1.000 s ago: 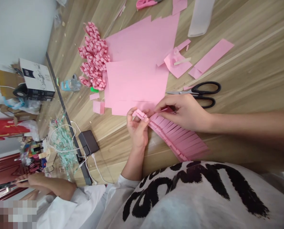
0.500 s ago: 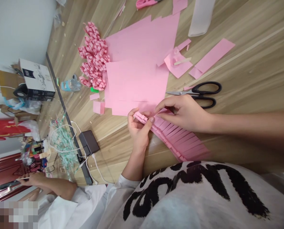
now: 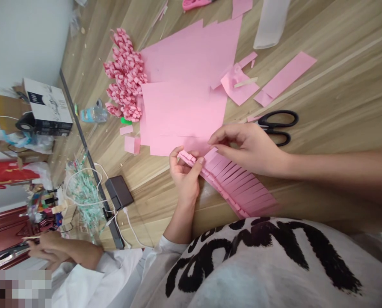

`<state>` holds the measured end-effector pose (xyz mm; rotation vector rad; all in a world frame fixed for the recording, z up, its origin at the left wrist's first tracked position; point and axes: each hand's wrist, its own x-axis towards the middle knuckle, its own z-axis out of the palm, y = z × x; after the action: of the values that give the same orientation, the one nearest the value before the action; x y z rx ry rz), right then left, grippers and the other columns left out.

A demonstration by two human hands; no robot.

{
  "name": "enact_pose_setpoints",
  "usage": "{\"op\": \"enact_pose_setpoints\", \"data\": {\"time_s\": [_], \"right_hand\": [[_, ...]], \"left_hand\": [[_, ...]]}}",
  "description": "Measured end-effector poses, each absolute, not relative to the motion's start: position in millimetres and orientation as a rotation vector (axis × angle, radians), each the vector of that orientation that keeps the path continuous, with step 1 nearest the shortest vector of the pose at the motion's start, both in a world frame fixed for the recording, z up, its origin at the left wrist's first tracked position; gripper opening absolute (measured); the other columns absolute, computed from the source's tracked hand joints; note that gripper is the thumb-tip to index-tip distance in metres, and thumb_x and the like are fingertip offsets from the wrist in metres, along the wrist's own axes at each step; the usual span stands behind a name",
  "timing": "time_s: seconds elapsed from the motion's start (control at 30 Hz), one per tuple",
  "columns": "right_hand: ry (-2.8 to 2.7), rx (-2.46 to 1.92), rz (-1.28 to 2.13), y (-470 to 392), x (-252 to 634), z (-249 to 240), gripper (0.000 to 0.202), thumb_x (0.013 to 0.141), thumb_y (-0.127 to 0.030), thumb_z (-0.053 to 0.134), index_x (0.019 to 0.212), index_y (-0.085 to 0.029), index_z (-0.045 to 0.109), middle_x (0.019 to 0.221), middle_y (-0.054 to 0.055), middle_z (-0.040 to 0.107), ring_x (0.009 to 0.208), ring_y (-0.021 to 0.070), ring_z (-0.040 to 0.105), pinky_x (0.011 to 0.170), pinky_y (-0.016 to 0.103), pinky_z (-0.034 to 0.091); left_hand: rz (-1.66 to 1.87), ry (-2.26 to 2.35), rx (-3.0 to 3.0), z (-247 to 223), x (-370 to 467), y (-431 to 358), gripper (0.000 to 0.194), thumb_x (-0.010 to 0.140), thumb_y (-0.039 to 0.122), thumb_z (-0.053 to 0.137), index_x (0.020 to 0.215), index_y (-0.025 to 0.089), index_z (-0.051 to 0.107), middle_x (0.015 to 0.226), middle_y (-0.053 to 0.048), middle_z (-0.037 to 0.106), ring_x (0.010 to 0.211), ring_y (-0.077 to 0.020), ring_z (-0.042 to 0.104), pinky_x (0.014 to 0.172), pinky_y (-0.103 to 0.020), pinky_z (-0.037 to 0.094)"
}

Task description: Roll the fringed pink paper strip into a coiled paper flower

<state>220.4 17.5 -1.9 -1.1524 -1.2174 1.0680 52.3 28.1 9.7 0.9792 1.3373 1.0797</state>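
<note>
My left hand (image 3: 187, 174) is closed on one end of a fringed pink paper strip (image 3: 238, 185), its thumb pressing on the folded band. Small folded loops run along the strip's lower edge, and slit tabs stand out from the other side. The far end hangs close to my shirt. My right hand (image 3: 244, 147) is over the tabs, thumb and index tips drawn together in a pinch beside the upper tabs. What lies between those tips is too small to make out. Black-handled scissors (image 3: 279, 112) lie just behind my right hand, which covers their blades.
Pink paper sheets (image 3: 184, 102) lie in a stack beyond my hands, with curled pink paper flowers (image 3: 125, 77) at their left. Pink scraps (image 3: 288, 79) and a water bottle (image 3: 93, 114) are on the table. A black box (image 3: 119, 192) has white cables. Another person's hands (image 3: 46, 246) work at lower left.
My right hand has risen slightly away from the strip, and its fingertips are a little farther from my left hand. My left hand has shifted slightly left with the strip.
</note>
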Motion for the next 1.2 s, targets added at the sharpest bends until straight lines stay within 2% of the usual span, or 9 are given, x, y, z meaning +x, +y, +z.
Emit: {"op": "enact_pose_setpoints", "data": {"time_s": [0.13,0.27,0.37,0.67,0.83,1.03,1.2], "right_hand": [[-1.233,-1.149,1.122,18.5,222.8,2.4,0.010,0.081,-0.019,0.062,0.078,-0.015,0.070,0.068,0.002,0.069,0.059,0.0107,0.056,0.056,0.023,0.044],[-1.298,-1.156,1.164,18.1,225.8,6.9,0.019,0.085,-0.023,0.061,0.071,-0.013,0.069,0.061,0.000,0.063,0.055,0.0086,0.051,0.053,0.023,0.038],[-1.344,-1.158,1.153,17.6,226.5,7.0,0.022,0.087,-0.026,0.062,0.071,-0.013,0.070,0.066,0.003,0.067,0.062,0.0109,0.057,0.057,0.024,0.041],[-1.319,-1.094,1.172,16.9,224.5,8.0,0.019,0.087,-0.024,0.064,0.093,-0.016,0.080,0.089,0.006,0.079,0.075,0.0144,0.067,0.066,0.025,0.049],[-1.391,-1.101,1.193,16.8,226.8,7.5,0.020,0.088,-0.020,0.062,0.094,-0.017,0.081,0.082,0.005,0.078,0.081,0.0158,0.068,0.069,0.024,0.049],[-1.396,-1.030,1.192,16.6,228.3,4.9,0.022,0.088,-0.025,0.063,0.095,-0.016,0.081,0.088,0.006,0.080,0.078,0.0163,0.068,0.069,0.027,0.048],[-1.399,-1.045,1.186,16.2,227.0,4.0,0.018,0.084,-0.025,0.068,0.089,-0.016,0.082,0.086,0.006,0.079,0.078,0.0172,0.069,0.071,0.029,0.048]], "left_hand": [[1.096,1.340,0.978,9.4,52.3,28.1,0.065,0.051,0.025,0.094,0.102,0.025,0.053,0.076,0.007,0.065,0.068,-0.0063,0.061,0.070,-0.019,0.049],[1.123,1.323,0.951,9.1,52.6,28.6,0.065,0.052,0.022,0.094,0.103,0.024,0.053,0.074,0.008,0.065,0.069,-0.0054,0.062,0.070,-0.017,0.049],[1.123,1.319,0.958,8.5,52.6,28.8,0.066,0.052,0.023,0.094,0.104,0.024,0.053,0.075,0.008,0.064,0.070,-0.0052,0.062,0.072,-0.018,0.050],[1.123,1.293,0.956,7.3,51.5,28.4,0.065,0.052,0.024,0.095,0.103,0.024,0.054,0.074,0.008,0.064,0.070,-0.0048,0.062,0.074,-0.017,0.051],[1.145,1.269,0.947,6.5,51.0,29.5,0.065,0.052,0.022,0.096,0.103,0.022,0.055,0.073,0.008,0.067,0.070,-0.0043,0.063,0.074,-0.016,0.052],[1.139,1.241,0.954,5.5,49.9,31.3,0.066,0.052,0.019,0.095,0.103,0.023,0.055,0.073,0.008,0.067,0.067,-0.0036,0.063,0.070,-0.015,0.052],[1.140,1.242,0.980,4.5,50.2,31.2,0.067,0.050,0.022,0.096,0.102,0.023,0.055,0.072,0.009,0.065,0.065,-0.0037,0.063,0.067,-0.014,0.052]]}}
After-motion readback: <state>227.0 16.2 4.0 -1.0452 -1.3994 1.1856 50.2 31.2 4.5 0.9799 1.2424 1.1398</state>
